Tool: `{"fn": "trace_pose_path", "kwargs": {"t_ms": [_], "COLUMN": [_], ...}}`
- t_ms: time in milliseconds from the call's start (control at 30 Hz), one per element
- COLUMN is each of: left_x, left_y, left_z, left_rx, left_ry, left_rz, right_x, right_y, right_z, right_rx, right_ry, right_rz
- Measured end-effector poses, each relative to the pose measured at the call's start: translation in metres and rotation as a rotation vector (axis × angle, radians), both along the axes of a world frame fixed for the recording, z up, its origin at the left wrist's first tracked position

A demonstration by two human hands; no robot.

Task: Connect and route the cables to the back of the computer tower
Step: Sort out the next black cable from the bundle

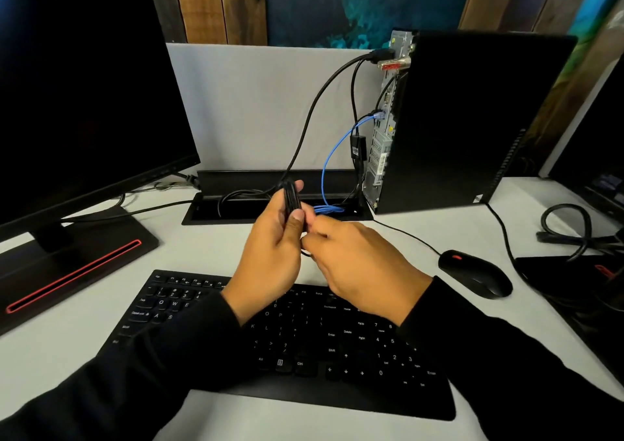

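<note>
Black cable bundle (292,200) gripped upright in left hand (270,254), fingers and thumb curled round it, just above far edge of keyboard (280,336). Right hand (361,268) beside it, fingertips pinched at bundle's lower end (exact hold hidden behind left hand). Computer tower (472,119) upright beyond keyboard to its right, rear panel facing left, thick black cable (314,109) and blue cable (332,156) plugged in, both dropping to desk cable tray (236,214). Mouse (474,273) right of keyboard; monitor (84,85) to its far left.
</note>
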State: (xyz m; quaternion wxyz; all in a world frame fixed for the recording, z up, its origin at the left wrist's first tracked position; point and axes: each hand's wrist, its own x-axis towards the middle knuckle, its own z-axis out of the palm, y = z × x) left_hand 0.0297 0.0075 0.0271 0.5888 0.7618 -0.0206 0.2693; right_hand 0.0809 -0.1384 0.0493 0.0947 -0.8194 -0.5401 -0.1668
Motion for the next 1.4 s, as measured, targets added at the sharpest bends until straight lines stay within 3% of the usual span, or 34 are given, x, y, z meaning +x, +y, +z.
{"fn": "trace_pose_path", "kwargs": {"t_ms": [200, 300, 367, 433, 500, 667, 767, 833, 933, 1033, 1100, 1167, 1267, 1333, 1400], "left_x": [-0.004, -0.007, -0.007, -0.006, -0.006, -0.001, 0.007, 0.010, 0.014, 0.017, 0.017, 0.015, 0.011, 0.005, -0.002], "left_y": [0.008, 0.009, 0.011, 0.017, 0.024, 0.026, 0.036, 0.044, 0.047, 0.044, 0.042, 0.041, 0.036, 0.030, 0.024], "left_z": [0.012, 0.018, 0.018, 0.019, 0.019, 0.022, 0.024, 0.019, 0.012, 0.013, 0.014, 0.014, 0.018, 0.021, 0.022], "left_rx": [0.191, 0.347, 0.306, 0.208, 0.098, -0.670, -0.991, -1.069, -1.083, -1.093, -1.080, -1.035, -0.933, -0.854, -0.763], "left_ry": [0.066, 0.128, 0.209, 0.257, 0.272, 0.349, 0.267, 0.220, 0.185, 0.129, 0.109, 0.109, 0.123, 0.156, 0.212], "left_rz": [-0.068, -0.156, -0.259, -0.322, -0.351, -0.387, -0.317, -0.261, -0.193, -0.188, -0.196, -0.200, -0.264, -0.379, -0.535], "right_x": [0.008, 0.016, 0.029, 0.051, 0.071, 0.084, 0.083, 0.077, 0.065, 0.061, 0.058, 0.054, 0.051, 0.049, 0.046], "right_y": [-0.011, -0.016, -0.021, -0.033, -0.049, -0.064, -0.061, -0.058, -0.048, -0.042, -0.040, -0.035, -0.020, -0.008, -0.001], "right_z": [0.017, 0.021, 0.020, 0.018, 0.016, 0.004, -0.018, -0.026, -0.019, -0.017, -0.023, -0.029, -0.037, -0.035, -0.032], "right_rx": [0.276, 0.197, 0.140, 0.153, 0.236, 0.388, 0.224, 0.080, -0.071, -0.221, -0.207, -0.094, 0.242, 0.430, 0.530], "right_ry": [-0.085, -0.097, -0.129, -0.156, -0.063, 0.268, 0.249, 0.322, 0.382, 0.192, 0.150, 0.211, 0.371, 0.553, 0.765], "right_rz": [0.075, 0.103, 0.069, -0.017, -0.085, -0.080, -0.117, -0.089, -0.044, -0.028, 0.006, 0.033, -0.065, -0.165, -0.111]}}
